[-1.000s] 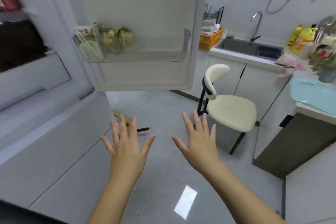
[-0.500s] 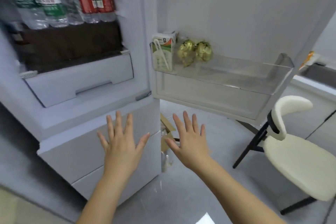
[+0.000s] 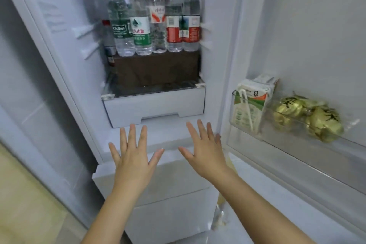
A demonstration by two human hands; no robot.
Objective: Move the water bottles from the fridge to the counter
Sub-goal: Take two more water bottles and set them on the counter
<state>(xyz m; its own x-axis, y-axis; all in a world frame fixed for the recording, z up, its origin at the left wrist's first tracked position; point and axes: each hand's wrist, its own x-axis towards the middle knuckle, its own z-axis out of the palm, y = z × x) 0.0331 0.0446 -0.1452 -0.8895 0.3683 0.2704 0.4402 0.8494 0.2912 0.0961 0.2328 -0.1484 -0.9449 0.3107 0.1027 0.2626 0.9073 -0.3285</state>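
Your left hand [image 3: 132, 158] and right hand [image 3: 206, 154]: both spread flat, fingers apart, backs up, holding nothing, side by side before the open fridge [image 3: 217, 45], just below its white drawer [image 3: 154, 108]. Water bottles [image 3: 154, 25] stand upright, tightly clustered on a brown box [image 3: 158, 69] above that drawer, well apart from both hands. Door bin [image 3: 277, 144] on your right: drink carton [image 3: 250, 105], gold-wrapped packets [image 3: 311, 119] beside it.
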